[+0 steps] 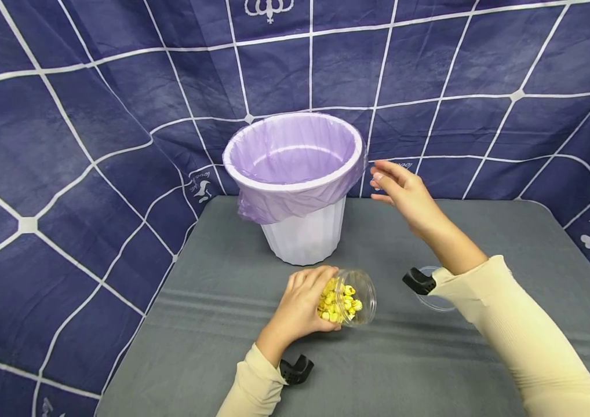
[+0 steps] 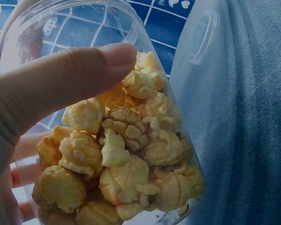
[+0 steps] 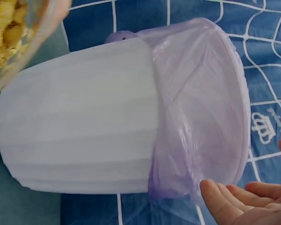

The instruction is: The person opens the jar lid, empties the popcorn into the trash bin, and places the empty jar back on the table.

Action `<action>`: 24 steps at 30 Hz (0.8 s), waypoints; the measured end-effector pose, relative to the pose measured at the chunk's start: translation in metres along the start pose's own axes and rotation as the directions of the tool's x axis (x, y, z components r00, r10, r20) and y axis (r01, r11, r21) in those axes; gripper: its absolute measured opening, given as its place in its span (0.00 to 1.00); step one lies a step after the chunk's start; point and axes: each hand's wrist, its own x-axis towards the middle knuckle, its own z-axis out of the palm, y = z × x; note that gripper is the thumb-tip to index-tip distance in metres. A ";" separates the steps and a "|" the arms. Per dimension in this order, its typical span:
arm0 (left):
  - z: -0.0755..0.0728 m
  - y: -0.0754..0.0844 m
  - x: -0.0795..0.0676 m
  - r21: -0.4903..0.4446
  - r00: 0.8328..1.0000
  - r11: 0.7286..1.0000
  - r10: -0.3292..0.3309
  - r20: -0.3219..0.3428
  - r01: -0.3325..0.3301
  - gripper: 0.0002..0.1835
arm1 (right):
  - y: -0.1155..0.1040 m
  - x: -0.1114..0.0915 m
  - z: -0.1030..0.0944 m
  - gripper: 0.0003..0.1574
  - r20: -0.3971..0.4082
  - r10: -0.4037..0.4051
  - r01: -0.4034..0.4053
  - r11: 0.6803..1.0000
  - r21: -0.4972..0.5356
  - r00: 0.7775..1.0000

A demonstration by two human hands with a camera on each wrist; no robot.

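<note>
A: How is the clear jar [image 1: 367, 282] being held?
B: It is being gripped round its side by the left hand [image 1: 302, 301], thumb on one side and fingers curved round the other; it is being tilted, mouth to the right, so a full wrap is presumably being relied on; the popcorn [image 1: 339, 302] is being contained by its wall; whether weight is being taken by the grey table [image 1: 211, 330] cannot be told.
A: And the right hand [image 1: 404, 194]?
B: It is being held raised beside the bin's rim, fingers apart and loosely bent; nothing is being gripped, as far as is shown.
A: Why is the purple liner [image 1: 295, 205] being draped outside the white bin [image 1: 302, 240]?
B: Probably it is being anchored over the rim; the bin is being supported upright on the table, beyond the jar.
</note>
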 end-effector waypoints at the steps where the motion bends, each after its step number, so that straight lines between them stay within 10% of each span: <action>1: 0.000 0.000 0.000 0.001 1.000 1.000 0.003 -0.004 -0.003 0.56 | -0.002 0.005 0.002 0.33 -0.004 0.023 -0.023 1.000 0.018 1.000; 12: 0.002 0.000 -0.004 0.002 1.000 1.000 -0.009 -0.016 0.009 0.56 | -0.004 0.050 0.017 0.34 -0.035 0.219 -0.208 0.959 0.191 0.975; 24: -0.010 -0.007 -0.008 -0.073 0.985 0.993 -0.106 -0.133 0.097 0.56 | -0.002 0.058 0.023 0.33 0.000 0.248 -0.242 0.943 0.231 0.969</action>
